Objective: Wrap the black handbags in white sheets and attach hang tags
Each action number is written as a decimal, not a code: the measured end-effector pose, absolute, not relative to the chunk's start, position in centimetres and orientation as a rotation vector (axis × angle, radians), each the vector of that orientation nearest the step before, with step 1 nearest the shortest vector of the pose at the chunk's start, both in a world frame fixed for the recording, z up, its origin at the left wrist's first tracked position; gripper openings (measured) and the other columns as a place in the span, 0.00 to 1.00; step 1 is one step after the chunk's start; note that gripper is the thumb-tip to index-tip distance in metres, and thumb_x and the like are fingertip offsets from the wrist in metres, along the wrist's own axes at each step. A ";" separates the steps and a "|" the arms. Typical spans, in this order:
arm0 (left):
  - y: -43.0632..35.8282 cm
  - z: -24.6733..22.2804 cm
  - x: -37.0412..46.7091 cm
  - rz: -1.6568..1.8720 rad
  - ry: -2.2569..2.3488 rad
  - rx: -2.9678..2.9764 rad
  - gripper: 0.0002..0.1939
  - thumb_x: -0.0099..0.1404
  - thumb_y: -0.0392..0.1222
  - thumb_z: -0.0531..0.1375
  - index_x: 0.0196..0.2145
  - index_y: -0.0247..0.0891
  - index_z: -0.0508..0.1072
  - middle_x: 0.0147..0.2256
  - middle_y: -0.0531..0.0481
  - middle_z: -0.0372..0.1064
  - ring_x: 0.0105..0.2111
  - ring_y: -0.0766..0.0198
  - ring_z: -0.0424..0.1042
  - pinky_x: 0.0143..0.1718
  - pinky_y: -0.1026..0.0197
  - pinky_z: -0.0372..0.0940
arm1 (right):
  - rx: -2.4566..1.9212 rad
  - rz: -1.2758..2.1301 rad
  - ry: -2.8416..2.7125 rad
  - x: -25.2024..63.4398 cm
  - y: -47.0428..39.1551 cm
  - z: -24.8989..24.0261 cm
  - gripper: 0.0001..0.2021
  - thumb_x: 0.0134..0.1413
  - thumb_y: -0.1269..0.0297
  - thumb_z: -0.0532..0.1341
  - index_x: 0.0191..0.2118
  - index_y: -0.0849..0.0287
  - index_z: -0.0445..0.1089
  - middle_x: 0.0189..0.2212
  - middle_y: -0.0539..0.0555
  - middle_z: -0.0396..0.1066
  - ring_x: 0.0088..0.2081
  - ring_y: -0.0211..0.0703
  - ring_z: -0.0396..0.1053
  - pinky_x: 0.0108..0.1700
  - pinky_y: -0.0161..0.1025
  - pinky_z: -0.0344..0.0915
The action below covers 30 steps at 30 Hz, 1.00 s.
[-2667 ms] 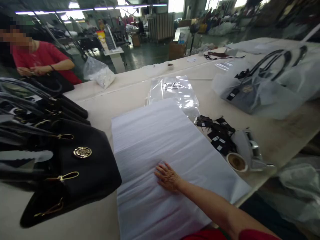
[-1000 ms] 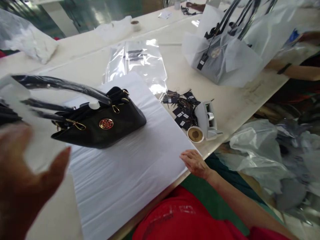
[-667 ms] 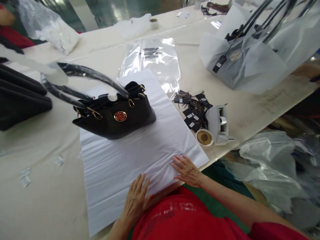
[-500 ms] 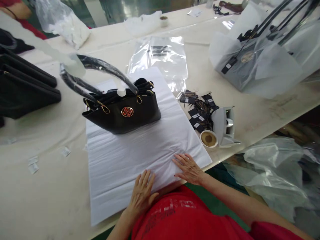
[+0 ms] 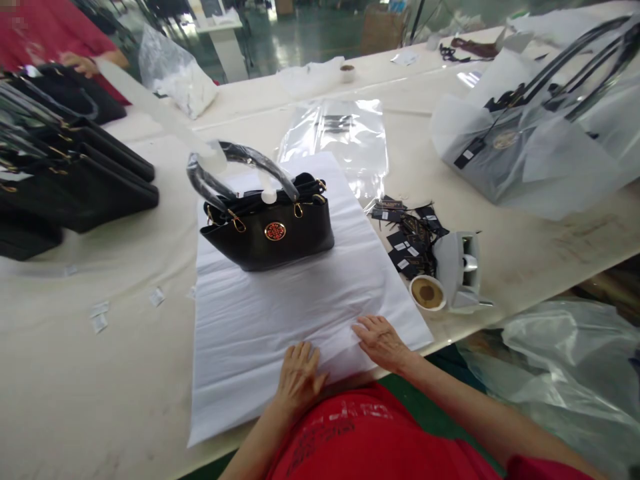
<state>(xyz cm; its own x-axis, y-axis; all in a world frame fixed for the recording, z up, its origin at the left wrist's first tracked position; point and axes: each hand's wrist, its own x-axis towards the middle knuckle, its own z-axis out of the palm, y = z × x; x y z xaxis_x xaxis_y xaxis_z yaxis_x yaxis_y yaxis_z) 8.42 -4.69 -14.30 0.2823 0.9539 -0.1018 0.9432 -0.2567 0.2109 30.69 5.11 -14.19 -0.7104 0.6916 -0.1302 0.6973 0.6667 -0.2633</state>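
A black handbag (image 5: 295, 243) stands upright on white paper sheets (image 5: 250, 313), a round red-and-gold emblem on its front. Clear plastic wraps its raised handles (image 5: 255, 159). Near the front edge of the paper, my left hand (image 5: 300, 377) lies palm down, fingers stretched and resting on the top sheet. My right hand (image 5: 383, 341) also rests on the paper, nearer its right corner, with the fingers slightly bent. Faint creases run in the sheet between the two hands. Neither hand touches the bag.
Black hang tags (image 5: 413, 240), a small round tub (image 5: 427, 293) and a white dispenser (image 5: 457, 273) sit to the right. Clear plastic bags (image 5: 340, 133) lie behind. A paper-wrapped bag (image 5: 500, 160) stands far right; more black bags (image 5: 110, 180) stand left, by a person in red (image 5: 65, 33).
The camera view has shifted, so the table items appear farther right and mostly lower. My right hand's fingers have drawn in a little on the paper; my left hand stays flat.
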 end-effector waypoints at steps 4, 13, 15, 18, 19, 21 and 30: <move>-4.4 -13.3 8.0 -0.089 1.856 2.232 0.14 0.55 0.25 0.53 0.38 0.35 0.71 0.36 0.45 0.71 0.37 0.57 0.68 0.41 0.55 0.63 | 1.203 -0.418 2.947 30.3 5.8 -12.8 0.17 0.49 0.75 0.55 0.46 0.63 0.67 0.42 0.60 0.71 0.40 0.48 0.67 0.42 0.44 0.60; -0.5 -6.5 2.1 -0.157 2.107 2.256 0.17 0.58 0.23 0.48 0.34 0.36 0.72 0.30 0.47 0.72 0.31 0.58 0.70 0.34 0.58 0.62 | 1.190 -0.386 3.102 28.9 9.8 -7.3 0.17 0.47 0.78 0.52 0.42 0.60 0.69 0.37 0.57 0.72 0.36 0.43 0.68 0.38 0.39 0.60; 2.1 -3.7 1.1 -0.191 2.160 2.289 0.16 0.58 0.24 0.48 0.34 0.36 0.72 0.30 0.46 0.72 0.32 0.57 0.70 0.35 0.58 0.61 | 1.233 -0.310 3.126 28.0 12.0 -5.4 0.15 0.47 0.77 0.52 0.40 0.59 0.69 0.37 0.56 0.73 0.36 0.44 0.68 0.39 0.40 0.60; 6.4 0.2 -0.1 -0.221 2.263 2.322 0.14 0.59 0.25 0.48 0.33 0.35 0.71 0.29 0.45 0.71 0.32 0.56 0.70 0.35 0.57 0.60 | 1.346 -0.138 3.166 26.0 15.4 -2.3 0.14 0.49 0.75 0.52 0.40 0.60 0.70 0.36 0.57 0.73 0.37 0.46 0.68 0.40 0.41 0.60; 7.9 1.3 -0.4 -0.213 2.303 2.335 0.13 0.59 0.26 0.48 0.32 0.35 0.71 0.29 0.45 0.70 0.32 0.56 0.70 0.35 0.57 0.60 | 1.391 -0.073 3.197 25.2 16.3 -1.4 0.14 0.51 0.75 0.51 0.42 0.61 0.69 0.37 0.58 0.73 0.38 0.47 0.68 0.41 0.42 0.59; 10.5 3.1 -1.2 -0.172 2.374 2.373 0.13 0.60 0.26 0.48 0.32 0.34 0.70 0.28 0.44 0.70 0.32 0.55 0.70 0.34 0.57 0.59 | 1.435 0.051 3.296 23.4 17.9 0.3 0.16 0.53 0.73 0.51 0.47 0.63 0.67 0.41 0.60 0.72 0.42 0.49 0.67 0.44 0.43 0.58; 16.5 4.9 -3.3 0.074 2.512 2.580 0.14 0.63 0.28 0.46 0.36 0.31 0.71 0.31 0.41 0.71 0.33 0.54 0.71 0.35 0.55 0.61 | 1.174 0.394 3.522 14.9 22.9 2.2 0.09 0.56 0.72 0.53 0.38 0.62 0.70 0.28 0.55 0.72 0.31 0.44 0.64 0.36 0.41 0.52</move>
